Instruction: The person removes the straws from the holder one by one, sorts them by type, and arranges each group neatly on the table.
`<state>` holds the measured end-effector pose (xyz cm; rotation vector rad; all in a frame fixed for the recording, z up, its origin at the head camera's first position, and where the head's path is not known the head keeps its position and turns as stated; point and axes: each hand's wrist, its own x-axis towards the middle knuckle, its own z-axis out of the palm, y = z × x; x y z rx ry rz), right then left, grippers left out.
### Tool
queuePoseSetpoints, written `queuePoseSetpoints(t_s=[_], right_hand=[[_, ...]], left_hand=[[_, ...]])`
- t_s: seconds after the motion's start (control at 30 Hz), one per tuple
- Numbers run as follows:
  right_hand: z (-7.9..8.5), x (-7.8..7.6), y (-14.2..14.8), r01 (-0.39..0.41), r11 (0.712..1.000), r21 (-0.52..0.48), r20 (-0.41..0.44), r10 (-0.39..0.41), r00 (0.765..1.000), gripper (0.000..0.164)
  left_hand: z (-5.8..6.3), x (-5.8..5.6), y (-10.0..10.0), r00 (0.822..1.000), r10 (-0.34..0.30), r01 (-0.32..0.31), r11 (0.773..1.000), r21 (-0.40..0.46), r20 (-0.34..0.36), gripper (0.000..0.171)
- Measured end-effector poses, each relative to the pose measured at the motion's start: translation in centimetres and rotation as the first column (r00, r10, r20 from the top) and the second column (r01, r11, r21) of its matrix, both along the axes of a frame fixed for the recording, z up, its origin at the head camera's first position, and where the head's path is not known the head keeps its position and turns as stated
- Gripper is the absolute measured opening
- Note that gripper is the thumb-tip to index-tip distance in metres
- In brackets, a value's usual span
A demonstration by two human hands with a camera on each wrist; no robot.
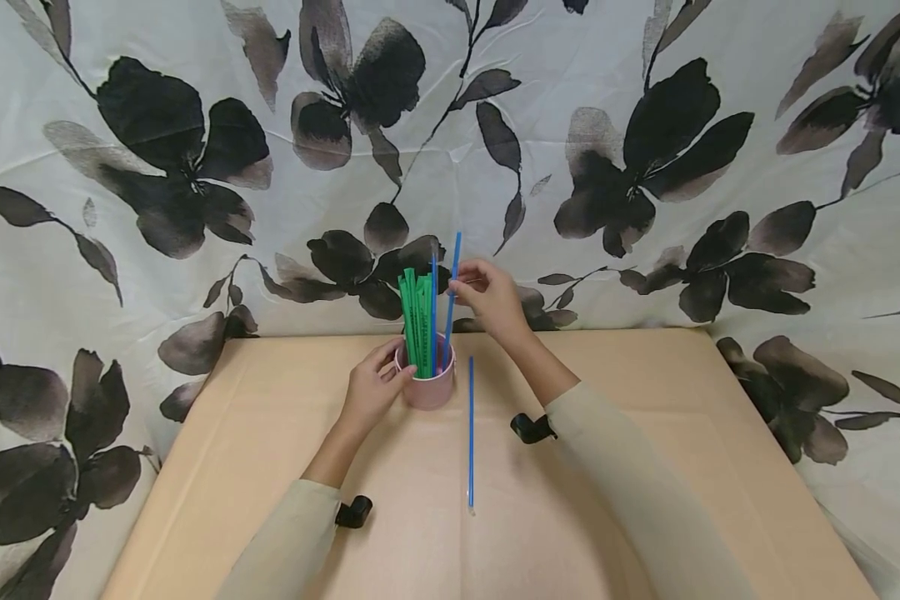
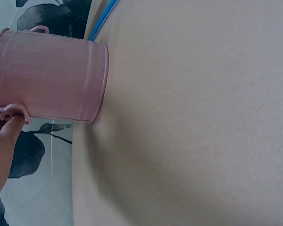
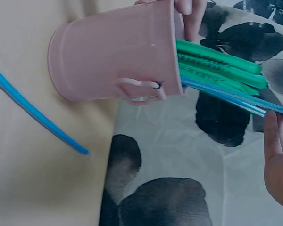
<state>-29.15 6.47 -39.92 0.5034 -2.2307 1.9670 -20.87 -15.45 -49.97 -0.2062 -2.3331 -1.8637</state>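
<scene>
A small pink bucket (image 1: 429, 390) with side handles stands upright near the table's far edge. My left hand (image 1: 371, 387) grips it by the rim and side; in the left wrist view a finger (image 2: 7, 146) lies at one handle. Several green sticks with dark print (image 1: 417, 321) stand in the bucket beside a thin blue straw (image 1: 434, 312). A second blue straw (image 1: 454, 258) has its lower end inside the bucket, and my right hand (image 1: 491, 300) pinches its upper part. Another blue straw (image 1: 471, 433), apparently in a clear wrapper, lies on the table right of the bucket.
A tan-covered table (image 1: 630, 500) spreads under both arms. Behind it hangs a white cloth (image 1: 540, 67) with dark flower print, close to the bucket. Black wrist cameras (image 1: 532, 428) sit at both cuffs, low over the tabletop.
</scene>
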Motion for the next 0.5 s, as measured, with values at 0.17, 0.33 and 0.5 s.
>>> queuePoseSetpoints(t_s=[0.17,0.33,0.5], right_hand=[[1.2,1.0,0.5,0.007,0.999,-0.032,-0.055,-0.009,0.998,0.027],[3.1,2.5,1.3,0.02,0.996,-0.089,-0.094,-0.029,0.995,0.029],[4.8,4.1,2.3,0.049,0.992,-0.116,-0.122,-0.064,0.991,0.031]], left_hand=[[-0.1,0.3,-0.1,1.0,-0.01,0.01,1.0,0.003,-0.002,0.056],[0.0,0.9,-0.5,1.0,-0.029,0.029,1.0,0.003,0.003,0.057],[0.4,1.5,-1.0,0.999,-0.044,0.044,0.999,0.008,0.013,0.056]])
